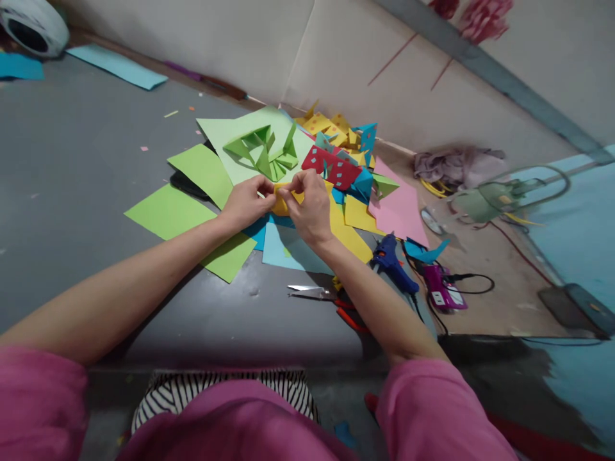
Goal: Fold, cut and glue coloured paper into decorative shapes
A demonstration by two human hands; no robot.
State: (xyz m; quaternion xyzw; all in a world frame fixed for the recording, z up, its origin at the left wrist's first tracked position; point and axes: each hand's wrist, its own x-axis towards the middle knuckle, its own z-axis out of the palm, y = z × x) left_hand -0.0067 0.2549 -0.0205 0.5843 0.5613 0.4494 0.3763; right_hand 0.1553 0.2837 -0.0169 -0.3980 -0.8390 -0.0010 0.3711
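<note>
Both hands meet over the pile of coloured paper in the middle of the table. My left hand [246,200] pinches the left end of a small yellow piece of paper [280,203]. My right hand [310,203] is closed on the same yellow paper from the right, fingertips pressed on its upper edge. My fingers cover much of it, so its full shape is hidden. Just beyond lie folded green paper shapes [269,150] on a pale green sheet [216,131]. Under my hands are a light blue sheet [293,248] and a larger yellow sheet [353,238].
Scissors [314,292] with red handles lie partly under my right forearm. A blue glue gun [394,264] and a purple power strip [442,289] are at right. Folded red dotted paper [331,168] sits behind my hands; green sheets [166,211] spread left. The wall [230,45] stands behind.
</note>
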